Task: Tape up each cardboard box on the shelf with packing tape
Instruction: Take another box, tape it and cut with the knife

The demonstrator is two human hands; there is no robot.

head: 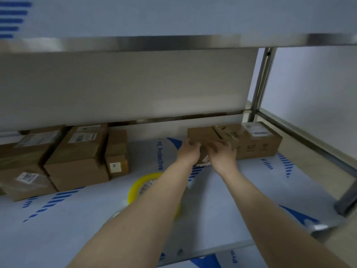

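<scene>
Two forearms cross one tape roll [139,187] to one box [201,134] of two at the shelf's [251,190] back-right corner, left hand's [188,151] grip closed on it, right hand's [222,156] grip unclear; at least four boxes [77,157] back-left.

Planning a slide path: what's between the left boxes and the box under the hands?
Head view: only film-covered shelf between the left boxes and the handled box. The yellow tape roll lies nearer the front, partly under the left forearm.

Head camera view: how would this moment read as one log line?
left hand grips small box | right hand on its front, grip blurred | tape roll lying on shelf, untouched
</scene>
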